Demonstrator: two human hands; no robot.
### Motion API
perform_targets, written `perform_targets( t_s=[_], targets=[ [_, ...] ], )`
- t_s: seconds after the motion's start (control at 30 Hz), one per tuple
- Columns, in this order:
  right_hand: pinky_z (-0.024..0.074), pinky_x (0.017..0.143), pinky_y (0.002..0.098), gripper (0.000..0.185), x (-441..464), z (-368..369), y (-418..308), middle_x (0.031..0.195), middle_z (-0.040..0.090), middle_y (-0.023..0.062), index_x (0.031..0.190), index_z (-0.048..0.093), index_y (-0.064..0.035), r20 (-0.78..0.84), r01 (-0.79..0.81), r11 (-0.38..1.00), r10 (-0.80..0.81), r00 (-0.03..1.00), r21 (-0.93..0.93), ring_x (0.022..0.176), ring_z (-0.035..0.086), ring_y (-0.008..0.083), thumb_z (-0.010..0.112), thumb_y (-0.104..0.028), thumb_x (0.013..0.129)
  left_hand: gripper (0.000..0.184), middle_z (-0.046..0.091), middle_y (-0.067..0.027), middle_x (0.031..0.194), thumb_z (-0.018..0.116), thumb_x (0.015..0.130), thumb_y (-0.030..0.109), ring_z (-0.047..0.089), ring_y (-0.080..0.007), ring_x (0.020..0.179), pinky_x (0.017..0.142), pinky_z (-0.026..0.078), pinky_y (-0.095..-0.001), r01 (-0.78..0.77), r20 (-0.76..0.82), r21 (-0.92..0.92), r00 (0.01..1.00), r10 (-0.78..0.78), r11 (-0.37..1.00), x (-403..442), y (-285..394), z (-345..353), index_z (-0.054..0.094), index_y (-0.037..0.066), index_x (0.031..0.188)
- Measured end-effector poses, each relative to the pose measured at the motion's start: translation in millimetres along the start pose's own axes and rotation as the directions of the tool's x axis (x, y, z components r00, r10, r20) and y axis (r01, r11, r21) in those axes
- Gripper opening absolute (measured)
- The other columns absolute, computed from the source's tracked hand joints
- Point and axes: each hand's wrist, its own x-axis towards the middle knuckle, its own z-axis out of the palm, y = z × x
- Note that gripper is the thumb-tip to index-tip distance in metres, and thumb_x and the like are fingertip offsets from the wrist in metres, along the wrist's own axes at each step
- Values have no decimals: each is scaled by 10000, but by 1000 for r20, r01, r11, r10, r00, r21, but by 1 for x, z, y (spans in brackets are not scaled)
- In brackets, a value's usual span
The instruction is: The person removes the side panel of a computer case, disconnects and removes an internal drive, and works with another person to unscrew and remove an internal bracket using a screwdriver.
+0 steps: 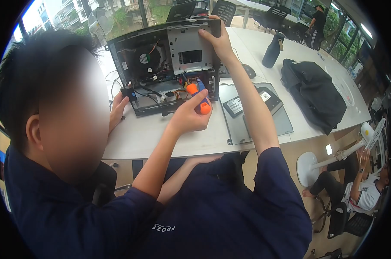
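An opened desktop computer case (141, 36) stands tilted up on the table, its inside towards me. It holds a fan (145, 58), coloured cables (178, 93) and a silver drive bracket (182, 41). My right hand (217, 43) is closed around the case's top right edge, thumb on the bracket. Before the lower cables, my left hand (189, 114) grips a blue-and-orange screwdriver (199, 96); its tip is hidden. Another person's hand (118, 105) holds the case's lower left corner. That person's head hides part of the left side.
Right of the case, a metal panel (234, 129) carries drives with labels (234, 106). Beyond lie a mouse (248, 71), a dark bottle (273, 51) and a black bag (314, 93) on the white table (161, 144). A resting forearm (178, 181) shows below the table edge.
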Motion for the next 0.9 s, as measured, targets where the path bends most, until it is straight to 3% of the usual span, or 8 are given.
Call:
perform_targets(
  t_s=[0.53, 0.63, 0.73, 0.9],
  targets=[
    [437, 1003, 325, 609, 3, -1, 10, 1255, 545, 90, 1323, 496, -73, 3, 26, 999, -26, 1000, 31, 1164, 544, 189, 805, -222, 819, 167, 665, -19, 788, 786, 860, 93, 659, -89, 738, 665, 558, -197, 4, -24, 67, 1000, -3, 998, -8, 7, 4, 667, -24, 854],
    [435, 1005, 323, 618, 0, 0, 0, 1257, 536, 90, 1331, 491, -71, 5, -4, 999, 4, 1000, 38, 1173, 540, 190, 805, -221, 819, 176, 632, -13, 759, 793, 851, 99, 641, -96, 712, 653, 536, -199, -8, -62, -2, 998, 8, 1000, -11, 1, 7, 657, -13, 845],
    [434, 1004, 321, 620, -1, 0, -2, 1263, 531, 89, 1334, 491, -73, 8, -30, 999, 30, 1000, 45, 1168, 540, 189, 804, -222, 819, 196, 637, -27, 762, 791, 852, 122, 639, -100, 665, 594, 545, -217, -60, -46, 26, 997, 61, 998, -5, 7, 4, 632, 11, 821],
    [431, 994, 322, 654, 0, -2, 7, 1255, 581, 80, 1415, 431, -115, 39, -11, 1000, 11, 999, -3, 1161, 549, 178, 760, -252, 866, 286, 629, -52, 673, 797, 843, 215, 618, -133, 511, 445, 520, -262, -50, 166, -78, 984, 62, 996, 1, 0, -5, 583, 30, 803]
  ],
)
